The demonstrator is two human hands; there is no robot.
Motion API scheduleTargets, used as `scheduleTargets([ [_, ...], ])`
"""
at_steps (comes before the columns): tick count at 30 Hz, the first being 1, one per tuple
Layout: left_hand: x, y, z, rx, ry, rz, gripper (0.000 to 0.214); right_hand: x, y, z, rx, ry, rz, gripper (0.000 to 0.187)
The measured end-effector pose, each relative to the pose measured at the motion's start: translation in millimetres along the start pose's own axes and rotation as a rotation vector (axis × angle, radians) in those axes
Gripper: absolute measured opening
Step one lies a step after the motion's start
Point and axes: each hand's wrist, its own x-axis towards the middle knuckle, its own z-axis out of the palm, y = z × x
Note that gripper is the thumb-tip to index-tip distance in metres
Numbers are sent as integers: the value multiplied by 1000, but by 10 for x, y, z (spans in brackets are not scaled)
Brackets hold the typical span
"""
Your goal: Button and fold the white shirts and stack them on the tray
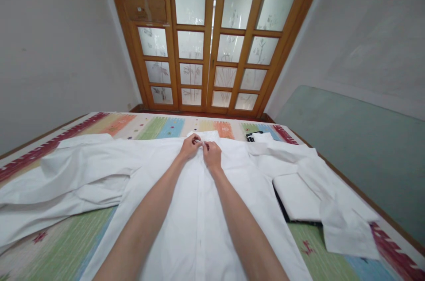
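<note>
A white long-sleeved dress shirt [179, 228] lies spread front up, its collar [212, 135] at the far end and both sleeves stretched out sideways. At the top of the button placket, just below the collar, my left hand [190, 146] pinches the shirt's front edge. Close beside it on the right, my right hand [212, 155] grips the same spot with bent fingers. The fingertips of both hands nearly meet. Whatever button sits between them is too small to make out. Down the middle, the placket runs straight toward me.
Beneath the shirt is a striped, patterned cover [79, 241]. A folded white and dark cloth item [295, 197] lies partly under the right sleeve. Another black-and-white item [255, 136] is near the right shoulder. Wooden glass-paned doors [212, 42] stand behind, and a pale green panel [358, 157] leans at right.
</note>
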Motion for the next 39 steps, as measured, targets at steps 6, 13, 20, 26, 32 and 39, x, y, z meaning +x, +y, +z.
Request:
scheduleTargets([
  [6,3,-41,-6,-174,-43,-44,19,6,-2,4,15,-10,56,24],
  [13,8,-69,40,-288,16,-124,33,4,-8,-7,-14,-55,6,26],
  [20,50,-86,57,-325,7,-139,26,-8,15,-7,-19,-84,-67,28],
  [26,69,-58,10,-355,-47,-125,17,10,45,37,70,-23,-59,26],
  [32,68,-44,-24,-381,-66,-153,22,53,105,57,401,62,-4,23],
  [39,45,-31,-31,-396,-66,-173,35,66,134,31,490,61,45,17],
])
